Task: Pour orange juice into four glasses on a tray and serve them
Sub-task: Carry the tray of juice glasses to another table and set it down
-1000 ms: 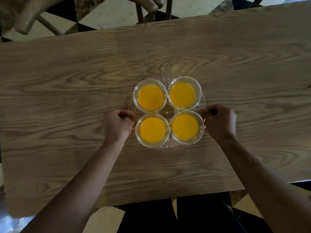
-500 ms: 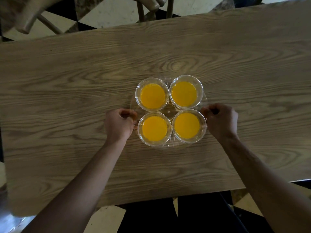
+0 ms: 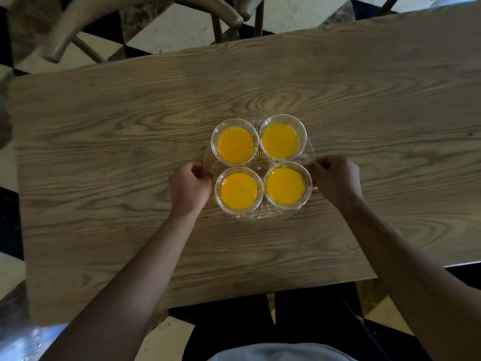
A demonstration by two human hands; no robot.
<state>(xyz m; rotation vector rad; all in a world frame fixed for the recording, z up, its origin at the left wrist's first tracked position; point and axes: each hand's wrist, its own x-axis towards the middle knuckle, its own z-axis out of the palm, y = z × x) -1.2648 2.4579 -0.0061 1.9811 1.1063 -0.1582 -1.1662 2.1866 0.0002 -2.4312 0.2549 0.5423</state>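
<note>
The clear round tray (image 3: pixel 260 216) sits near the middle of the wooden table (image 3: pixel 130 142), directly ahead of the person. It carries four clear glasses of orange juice in a two-by-two block: far left glass (image 3: pixel 234 142), far right glass (image 3: pixel 282 137), near left glass (image 3: pixel 238 189), near right glass (image 3: pixel 287 185). Neighbouring rims touch or nearly touch.

The left hand (image 3: pixel 188 187) is curled at the tray's left edge; the right hand (image 3: pixel 335 178) is curled at its right edge. Both appear to pinch the rim. The tray lies between the hands, equally near to each, on a left-to-right line through the tray centre, so any lift or slide is judged to need both sides moved level.

The transparent rim is hard to trace, the fingertips are hidden under the knuckles, and whether the tray rests on the table or is raised cannot be told
</note>
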